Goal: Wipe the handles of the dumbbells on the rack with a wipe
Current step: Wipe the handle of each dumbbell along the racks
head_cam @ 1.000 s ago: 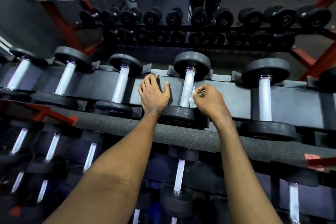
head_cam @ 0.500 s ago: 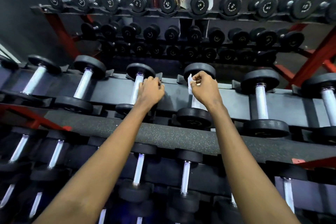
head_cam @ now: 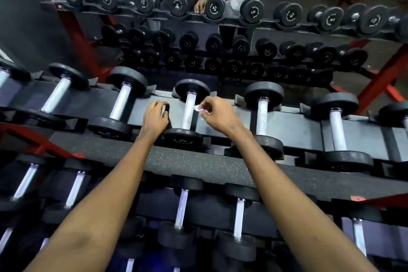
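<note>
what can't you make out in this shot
1. Head view: whether the wipe touches the handle; it is small, blurred and mostly covered by fingers of the right hand.
2. Head view: whether the left hand grips anything; its own curled fingers hide what lies under them.
3. Head view: the marking on the near plate; too dark and faint.
4. Head view: lower-tier dumbbells; the forearms cover some, the bottom edge cuts others.
</note>
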Demonstrator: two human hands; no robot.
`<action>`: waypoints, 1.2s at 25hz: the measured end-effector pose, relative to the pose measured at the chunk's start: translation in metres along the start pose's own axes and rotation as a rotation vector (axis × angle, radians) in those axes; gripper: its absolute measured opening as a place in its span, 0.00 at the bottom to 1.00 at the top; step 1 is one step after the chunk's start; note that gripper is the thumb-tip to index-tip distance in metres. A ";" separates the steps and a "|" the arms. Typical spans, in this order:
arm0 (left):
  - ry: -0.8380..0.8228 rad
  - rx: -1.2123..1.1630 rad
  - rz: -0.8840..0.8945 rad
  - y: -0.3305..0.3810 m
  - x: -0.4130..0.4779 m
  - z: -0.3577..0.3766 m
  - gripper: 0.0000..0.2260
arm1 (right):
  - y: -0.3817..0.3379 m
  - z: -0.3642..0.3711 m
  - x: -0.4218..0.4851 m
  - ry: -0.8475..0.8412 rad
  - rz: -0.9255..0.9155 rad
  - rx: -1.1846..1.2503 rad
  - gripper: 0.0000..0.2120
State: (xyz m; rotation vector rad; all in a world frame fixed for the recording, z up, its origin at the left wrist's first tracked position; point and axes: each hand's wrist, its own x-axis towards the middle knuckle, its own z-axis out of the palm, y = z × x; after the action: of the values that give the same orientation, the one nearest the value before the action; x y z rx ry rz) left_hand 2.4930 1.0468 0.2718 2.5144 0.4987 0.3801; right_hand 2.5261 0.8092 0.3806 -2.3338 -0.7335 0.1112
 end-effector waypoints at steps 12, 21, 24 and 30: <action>0.164 0.126 0.251 -0.035 0.002 0.010 0.15 | -0.016 0.045 0.035 -0.319 -0.329 -0.296 0.10; 0.178 0.138 0.236 -0.036 0.004 0.014 0.17 | -0.022 0.044 0.050 -0.525 -0.399 -0.375 0.09; 0.191 0.132 0.229 -0.036 0.004 0.015 0.17 | -0.007 0.045 0.041 -0.428 -0.296 -0.288 0.07; 0.177 0.152 0.223 -0.036 0.004 0.016 0.18 | 0.015 0.049 0.017 -0.343 0.199 0.224 0.05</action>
State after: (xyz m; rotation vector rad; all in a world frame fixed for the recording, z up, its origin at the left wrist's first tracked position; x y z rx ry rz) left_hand 2.4930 1.0698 0.2391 2.7073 0.3240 0.6772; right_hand 2.5343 0.8379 0.3359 -2.1884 -0.6107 0.6610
